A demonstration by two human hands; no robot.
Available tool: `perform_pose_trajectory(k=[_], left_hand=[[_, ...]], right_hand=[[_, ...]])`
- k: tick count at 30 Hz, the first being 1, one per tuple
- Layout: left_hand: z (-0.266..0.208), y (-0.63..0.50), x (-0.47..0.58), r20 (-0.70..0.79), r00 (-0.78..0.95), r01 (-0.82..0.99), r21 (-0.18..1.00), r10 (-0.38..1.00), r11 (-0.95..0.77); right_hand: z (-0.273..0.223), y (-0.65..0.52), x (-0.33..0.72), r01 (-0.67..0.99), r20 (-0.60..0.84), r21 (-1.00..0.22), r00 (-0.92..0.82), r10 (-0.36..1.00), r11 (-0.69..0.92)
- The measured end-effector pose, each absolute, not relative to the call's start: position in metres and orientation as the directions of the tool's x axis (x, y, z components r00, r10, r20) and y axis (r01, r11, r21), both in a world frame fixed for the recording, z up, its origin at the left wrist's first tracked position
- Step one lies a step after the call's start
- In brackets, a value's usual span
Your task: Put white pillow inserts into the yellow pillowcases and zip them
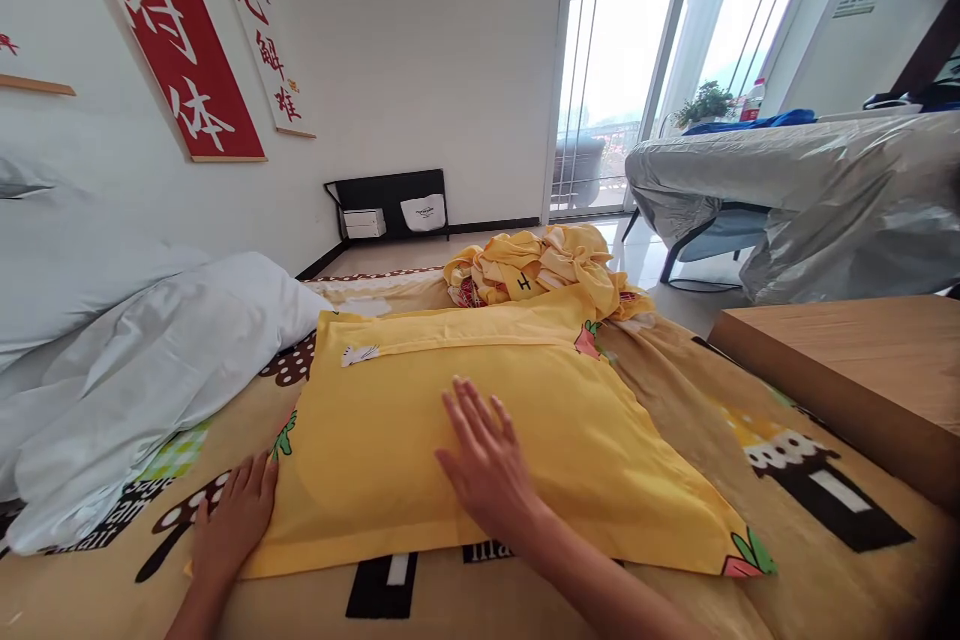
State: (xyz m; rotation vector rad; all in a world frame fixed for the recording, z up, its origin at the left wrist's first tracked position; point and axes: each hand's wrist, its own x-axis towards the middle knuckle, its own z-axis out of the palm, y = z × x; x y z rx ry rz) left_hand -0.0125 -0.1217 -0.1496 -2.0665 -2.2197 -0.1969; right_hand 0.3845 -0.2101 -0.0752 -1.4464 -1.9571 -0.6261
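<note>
A yellow pillow (360, 440) in a case with carrot prints at its corners lies flat on the tan patterned bedding (675, 400). My right hand (484, 455) rests palm down on the middle of the pillow, fingers stretched out. Beside the pillow's left edge, my left hand (236, 515) lies flat on the bedding, its fingertips by the printed green leaves. Neither hand holds anything. Along the pillow's far side runs a seam or flap in the case. Just beyond it sits a crumpled heap of yellow cloth (540, 260) with a black letter on it.
White bedding (187, 330) is bunched on the left. A wooden board or box (855, 350) stands at the right edge. Farther right is a table draped in plastic sheeting (825, 190), with a chair (720, 230) under it. A black rack (390, 200) stands against the far wall.
</note>
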Motion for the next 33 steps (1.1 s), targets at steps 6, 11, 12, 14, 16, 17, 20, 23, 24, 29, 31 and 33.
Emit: perform_pose_trajectory(k=[6,11,12,14,16,17,20,23,24,29,31,33], left_hand=[[-0.138,-0.122,-0.007,0.19,-0.12,0.993,0.001,0.975,0.122],[-0.104,-0.133,0.04,0.486,-0.085,0.993,-0.03,0.87,0.114],[-0.095,-0.136,0.059,0.564,-0.009,0.999,-0.029,0.826,0.031],[-0.082,-0.141,0.106,0.687,0.233,0.963,-0.064,0.689,-0.263],[-0.081,-0.142,0.152,0.679,0.425,0.87,-0.122,0.599,-0.479],[-0.085,-0.141,0.172,0.679,0.459,0.849,-0.143,0.574,-0.509],[-0.108,-0.132,0.205,0.703,0.453,0.848,-0.15,0.548,-0.508],[-0.127,-0.124,0.202,0.711,0.417,0.867,-0.122,0.567,-0.484],[-0.131,-0.123,0.197,0.705,0.413,0.869,-0.116,0.576,-0.481],[-0.133,-0.131,0.173,0.678,0.366,0.896,-0.072,0.637,-0.438],[-0.134,-0.133,0.167,0.671,0.33,0.913,-0.05,0.664,-0.405],[-0.136,-0.134,0.16,0.655,0.316,0.923,-0.044,0.687,-0.382]], right_hand=[[-0.128,-0.18,0.336,0.925,0.712,-0.003,-0.266,0.65,0.381],[-0.135,-0.18,0.343,0.936,0.745,0.026,-0.252,0.618,0.35],[-0.135,-0.18,0.342,0.939,0.752,0.035,-0.25,0.609,0.342],[-0.134,-0.18,0.341,0.943,0.765,0.052,-0.249,0.594,0.329],[-0.135,-0.18,0.341,0.944,0.775,0.068,-0.255,0.579,0.324],[-0.136,-0.18,0.342,0.943,0.776,0.071,-0.257,0.575,0.325],[-0.139,-0.18,0.348,0.937,0.775,0.074,-0.27,0.571,0.342],[-0.139,-0.182,0.354,0.921,0.752,0.094,-0.314,0.58,0.377],[-0.138,-0.183,0.355,0.917,0.744,0.101,-0.327,0.583,0.386],[-0.13,-0.187,0.369,0.924,0.73,0.128,-0.334,0.596,0.361],[-0.129,-0.189,0.383,0.93,0.72,0.147,-0.335,0.608,0.337],[-0.129,-0.193,0.401,0.944,0.717,0.152,-0.309,0.625,0.292]])
